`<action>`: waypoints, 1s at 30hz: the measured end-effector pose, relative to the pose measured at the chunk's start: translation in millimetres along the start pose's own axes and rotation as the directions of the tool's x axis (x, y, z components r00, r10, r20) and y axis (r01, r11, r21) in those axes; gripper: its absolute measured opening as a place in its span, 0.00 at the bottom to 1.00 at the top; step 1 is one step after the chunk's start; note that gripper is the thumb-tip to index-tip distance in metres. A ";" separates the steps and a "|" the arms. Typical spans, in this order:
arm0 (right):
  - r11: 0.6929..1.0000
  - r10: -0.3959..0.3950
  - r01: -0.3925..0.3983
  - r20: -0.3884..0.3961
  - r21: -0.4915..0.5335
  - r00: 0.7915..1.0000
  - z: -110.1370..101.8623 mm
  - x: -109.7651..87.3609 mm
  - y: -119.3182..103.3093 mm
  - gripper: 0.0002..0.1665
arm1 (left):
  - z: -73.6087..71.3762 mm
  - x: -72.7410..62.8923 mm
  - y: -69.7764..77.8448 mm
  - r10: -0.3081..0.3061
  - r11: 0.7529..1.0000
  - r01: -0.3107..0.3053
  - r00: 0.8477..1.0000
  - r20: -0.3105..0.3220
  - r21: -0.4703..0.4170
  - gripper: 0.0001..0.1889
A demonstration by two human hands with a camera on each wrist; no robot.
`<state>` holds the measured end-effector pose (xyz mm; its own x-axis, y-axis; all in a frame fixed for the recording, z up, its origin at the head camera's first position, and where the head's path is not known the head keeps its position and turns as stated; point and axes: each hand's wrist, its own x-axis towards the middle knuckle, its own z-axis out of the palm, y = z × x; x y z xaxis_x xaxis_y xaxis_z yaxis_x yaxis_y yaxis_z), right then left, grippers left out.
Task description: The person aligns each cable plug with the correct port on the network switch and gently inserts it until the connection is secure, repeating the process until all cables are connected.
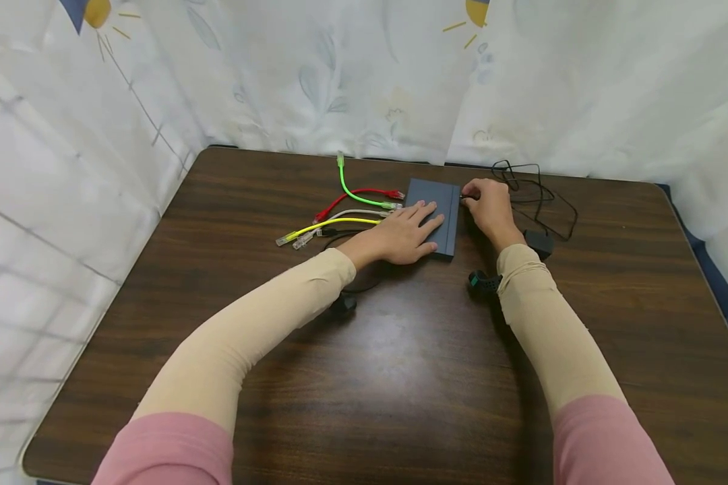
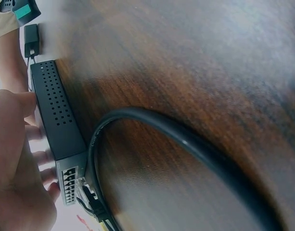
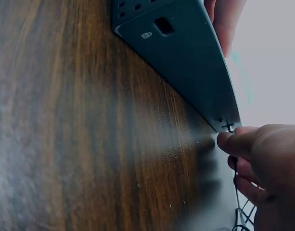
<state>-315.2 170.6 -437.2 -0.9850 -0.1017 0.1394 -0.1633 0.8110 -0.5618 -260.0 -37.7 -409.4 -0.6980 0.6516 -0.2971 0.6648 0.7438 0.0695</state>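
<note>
A dark blue-grey network switch (image 1: pixel 433 192) lies flat on the table. My left hand (image 1: pixel 403 236) rests on its top with the fingers spread. In the left wrist view, a row of ports (image 2: pixel 69 185) faces the cable side. At the opposite panel, my right hand (image 1: pixel 491 209) pinches the end of a thin black power cord (image 3: pixel 236 185) between thumb and fingers. In the right wrist view, the fingertips (image 3: pixel 225 140) meet the panel's far corner. They cover the plug, so I cannot tell how deep it sits.
Green (image 1: pixel 346 182), red (image 1: pixel 358 192), and yellow (image 1: pixel 334 223) network cables lie left of the switch, beside a whitish one. A black power adapter (image 1: pixel 538 244) sits by my right wrist, its cord looped behind. White patterned curtains (image 1: pixel 364 81) hang along the table's back edge.
</note>
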 end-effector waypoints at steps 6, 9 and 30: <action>1.000 -0.005 0.006 0.024 -0.030 1.000 -1.9 -1.6 -1.9 0.12 | -0.2 0.0 0.6 0.008 1.000 -0.008 1.000 0.004 0.007 0.34; 0.999 -0.027 0.028 0.030 -0.042 0.999 -1.7 -2.8 -3.1 0.14 | -0.4 -0.2 0.8 0.006 1.000 -0.006 1.000 0.012 0.007 0.34; 0.999 -0.007 0.011 0.084 -0.037 0.996 -11.5 -12.7 6.0 0.17 | -2.3 -2.0 1.4 -0.005 1.000 0.005 1.000 0.026 -0.009 0.34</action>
<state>-303.1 183.4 -432.9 -0.9850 -0.1556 0.0750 -0.1715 0.8309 -0.5294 -258.3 -37.6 -406.5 -0.6938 0.6439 -0.3224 0.6589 0.7483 0.0766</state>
